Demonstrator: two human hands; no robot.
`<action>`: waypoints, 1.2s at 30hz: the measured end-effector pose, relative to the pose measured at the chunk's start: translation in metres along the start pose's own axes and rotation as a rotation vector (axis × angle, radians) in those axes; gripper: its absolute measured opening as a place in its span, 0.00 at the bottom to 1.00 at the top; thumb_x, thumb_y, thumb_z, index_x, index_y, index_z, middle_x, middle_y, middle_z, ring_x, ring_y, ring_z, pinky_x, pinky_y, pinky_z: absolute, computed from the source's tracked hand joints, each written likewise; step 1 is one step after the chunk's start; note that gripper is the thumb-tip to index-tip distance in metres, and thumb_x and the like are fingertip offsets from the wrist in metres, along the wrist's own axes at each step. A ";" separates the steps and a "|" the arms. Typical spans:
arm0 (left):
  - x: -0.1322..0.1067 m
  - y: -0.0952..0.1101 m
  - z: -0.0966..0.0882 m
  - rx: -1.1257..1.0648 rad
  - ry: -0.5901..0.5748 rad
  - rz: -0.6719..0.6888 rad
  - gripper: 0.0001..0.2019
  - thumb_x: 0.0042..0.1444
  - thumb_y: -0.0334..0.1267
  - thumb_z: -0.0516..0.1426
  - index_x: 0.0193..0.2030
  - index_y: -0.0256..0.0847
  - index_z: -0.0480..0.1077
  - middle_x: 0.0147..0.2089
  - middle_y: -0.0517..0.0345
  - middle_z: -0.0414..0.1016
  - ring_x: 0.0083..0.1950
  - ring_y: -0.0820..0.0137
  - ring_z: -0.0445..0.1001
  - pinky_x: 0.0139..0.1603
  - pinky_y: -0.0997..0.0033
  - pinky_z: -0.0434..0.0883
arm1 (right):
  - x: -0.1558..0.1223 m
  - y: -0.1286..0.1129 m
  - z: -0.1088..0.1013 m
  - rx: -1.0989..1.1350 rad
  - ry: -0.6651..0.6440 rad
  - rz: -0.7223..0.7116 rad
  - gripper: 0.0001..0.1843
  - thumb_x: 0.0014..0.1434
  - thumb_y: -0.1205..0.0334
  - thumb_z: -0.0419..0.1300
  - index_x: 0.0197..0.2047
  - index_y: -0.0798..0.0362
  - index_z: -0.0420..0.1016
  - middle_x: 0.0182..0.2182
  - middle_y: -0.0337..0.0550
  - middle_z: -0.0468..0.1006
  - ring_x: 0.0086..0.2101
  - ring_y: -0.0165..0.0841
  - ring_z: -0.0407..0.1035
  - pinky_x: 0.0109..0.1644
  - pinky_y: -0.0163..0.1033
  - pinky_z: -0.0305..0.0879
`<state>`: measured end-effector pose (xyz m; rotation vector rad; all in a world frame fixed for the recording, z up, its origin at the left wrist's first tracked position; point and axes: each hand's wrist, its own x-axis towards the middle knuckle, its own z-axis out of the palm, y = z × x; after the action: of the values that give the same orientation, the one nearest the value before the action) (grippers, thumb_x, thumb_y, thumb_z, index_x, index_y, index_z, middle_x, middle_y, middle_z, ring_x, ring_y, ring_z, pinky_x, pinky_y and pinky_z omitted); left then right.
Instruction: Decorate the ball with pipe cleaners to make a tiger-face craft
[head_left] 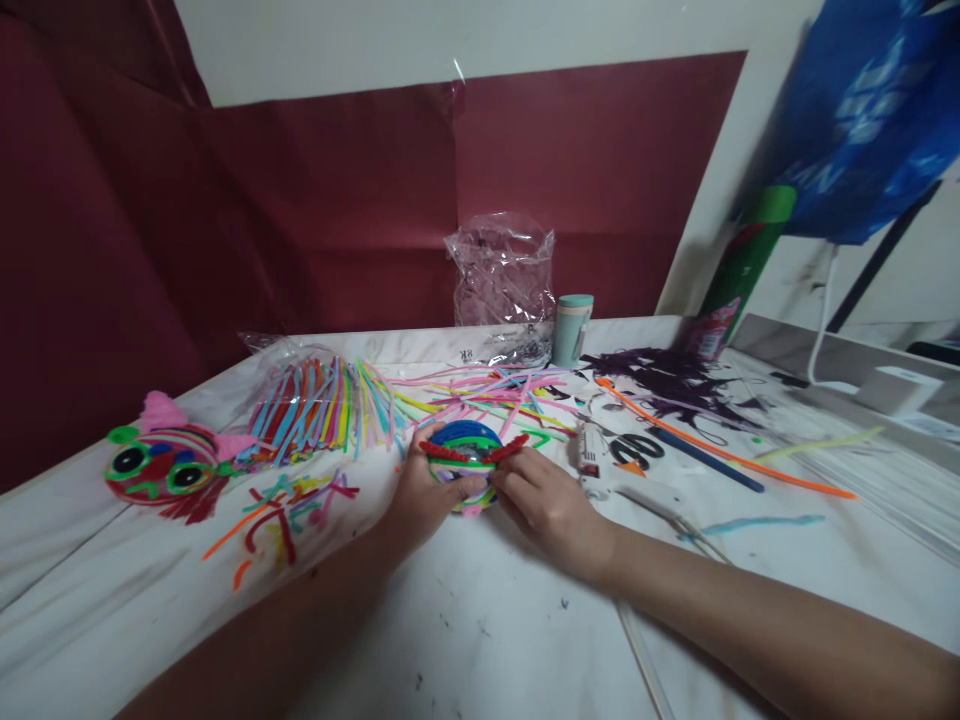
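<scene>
A small ball wrapped in blue, green and other coloured pipe cleaners is held just above the white marbled table. My left hand is closed around its left side, thumb across the front. At the right side, the fingers of my right hand are pinched together at the base of a short red pipe cleaner, which sticks out to the right. A matching red piece shows at the left of the ball. The ball's underside is partly hidden by my fingers.
A finished-looking pipe-cleaner animal head sits at left, near cut pipe-cleaner scraps. Bundled pipe cleaners lie behind. Scissors, an orange pipe cleaner and purple shreds lie right. A teal-lidded container stands behind.
</scene>
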<state>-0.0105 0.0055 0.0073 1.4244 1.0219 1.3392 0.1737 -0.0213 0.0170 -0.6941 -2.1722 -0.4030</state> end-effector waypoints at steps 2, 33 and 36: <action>0.000 0.000 0.000 -0.012 -0.001 0.005 0.43 0.34 0.35 0.70 0.59 0.42 0.55 0.51 0.49 0.71 0.51 0.57 0.72 0.53 0.54 0.69 | -0.002 0.001 0.001 -0.081 -0.024 -0.060 0.10 0.64 0.71 0.49 0.38 0.58 0.72 0.33 0.52 0.75 0.34 0.37 0.65 0.37 0.41 0.67; 0.002 0.023 0.004 -0.095 0.045 -0.041 0.38 0.33 0.34 0.69 0.55 0.46 0.63 0.47 0.52 0.76 0.48 0.59 0.76 0.51 0.56 0.73 | -0.005 0.011 0.000 -0.110 -0.161 -0.144 0.18 0.62 0.75 0.47 0.51 0.62 0.71 0.42 0.59 0.76 0.41 0.41 0.70 0.44 0.46 0.73; 0.002 0.022 0.005 -0.120 0.031 -0.070 0.38 0.35 0.35 0.68 0.56 0.47 0.61 0.47 0.53 0.77 0.48 0.60 0.76 0.51 0.56 0.72 | -0.003 0.009 0.001 -0.157 -0.209 -0.178 0.19 0.61 0.77 0.46 0.49 0.63 0.73 0.42 0.60 0.77 0.41 0.42 0.70 0.45 0.48 0.73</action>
<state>-0.0060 0.0021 0.0288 1.2721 0.9855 1.3521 0.1802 -0.0147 0.0147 -0.6540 -2.4294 -0.6231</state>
